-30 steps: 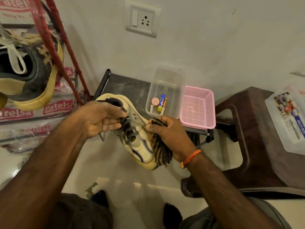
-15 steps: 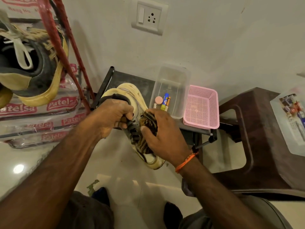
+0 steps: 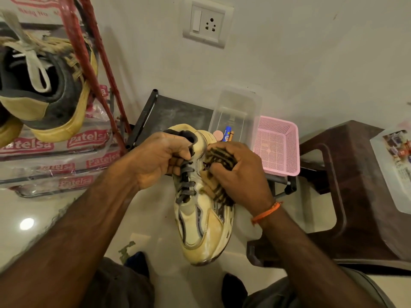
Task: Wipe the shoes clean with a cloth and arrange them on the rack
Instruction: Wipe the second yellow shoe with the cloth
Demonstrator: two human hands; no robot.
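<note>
Wiping is the step in hand. The left hand [image 3: 160, 161] grips the cream shoe [image 3: 204, 218] at its collar, fingers curled into the opening beside the dark laces, and holds it in the air, toe pointing down toward the person's lap. The right hand [image 3: 235, 174] bunches the striped cloth [image 3: 219, 172] against the shoe's right flank, fingers curled round the fabric and pressing it to the upper just beside the laces.

Much of the toe and sole edge looks smudged, so the cleaning seems only partway done. The next move likely calls for dragging the cloth down toward the toe while the left hand keeps the shoe steady, then turning it to reach the other side.

Beyond the shoe lies a low dark shelf [image 3: 169, 112] bearing a clear plastic box [image 3: 235, 107] and a pink basket [image 3: 287, 152]. Left of the shoe stands a red-framed rack [image 3: 89, 52], where a grey and yellow sneaker [image 3: 51, 90] already sits. Right of the shoe is a brown stool [image 3: 347, 174]. Below is pale glossy floor [image 3: 44, 210]; a wall socket [image 3: 208, 24] is above.
</note>
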